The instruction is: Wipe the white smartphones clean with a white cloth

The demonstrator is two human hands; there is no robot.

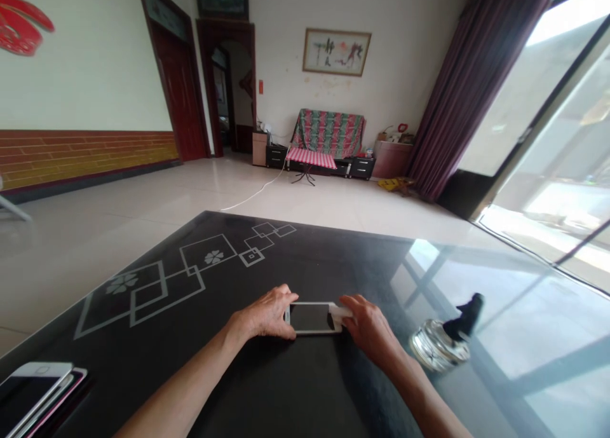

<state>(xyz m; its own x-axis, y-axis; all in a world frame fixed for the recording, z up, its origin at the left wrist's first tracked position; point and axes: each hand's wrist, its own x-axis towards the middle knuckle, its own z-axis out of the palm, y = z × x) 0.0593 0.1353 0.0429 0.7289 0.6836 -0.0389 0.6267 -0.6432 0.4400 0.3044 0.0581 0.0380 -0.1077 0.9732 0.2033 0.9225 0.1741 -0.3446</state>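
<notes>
A white-framed smartphone (311, 318) lies sideways on the black tabletop (286, 387), its dark screen facing up. My left hand (267, 313) grips its left end, thumb at the near edge and fingers at the far edge. At the right end, my right hand (366, 323) pinches a small white piece (340, 311), perhaps tissue or cloth, against the phone. Part of that piece is hidden by the fingers. To the right of my right forearm stands a clear glass bottle (436, 346) with a black top (466, 317).
Several stacked phones (40, 390) lie at the table's near left corner. Grey squares and flowers pattern the left side of the glossy top. Beyond are a tiled floor (190, 184), a small table with a striped cloth (312, 157) and a purple curtain (457, 88) beside tall windows.
</notes>
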